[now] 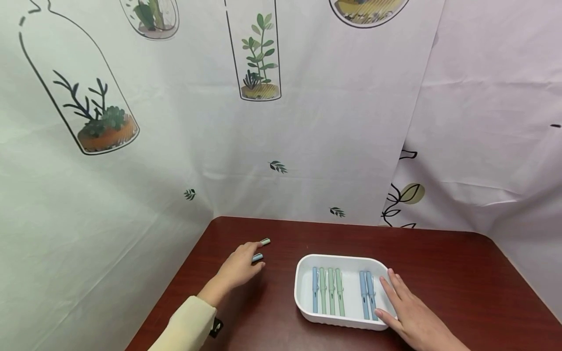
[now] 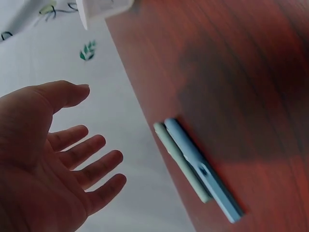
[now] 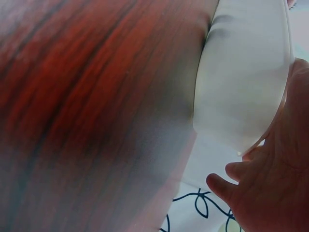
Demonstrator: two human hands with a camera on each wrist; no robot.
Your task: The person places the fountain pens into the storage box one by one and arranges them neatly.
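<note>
My left hand (image 1: 237, 265) hovers over the left part of the table, fingers loosely spread and holding nothing. Close to it, a light green pen (image 2: 181, 162) and a blue pen (image 2: 208, 178) lie side by side on the wood; in the head view the hand partly hides both. A white tray (image 1: 351, 292) stands right of that hand. Inside, a blue pen (image 1: 315, 290) and three green pens (image 1: 331, 291) lie in a row at left, with two blue pens (image 1: 364, 295) at right. My right hand (image 1: 412, 314) rests with extended fingers at the tray's right rim.
The dark red-brown table (image 1: 461, 273) has rounded far corners. Pale cloth (image 1: 307, 146) printed with plants in jars hangs behind it and along the sides. A small black object (image 1: 216, 327) shows beside the left sleeve (image 1: 186, 324).
</note>
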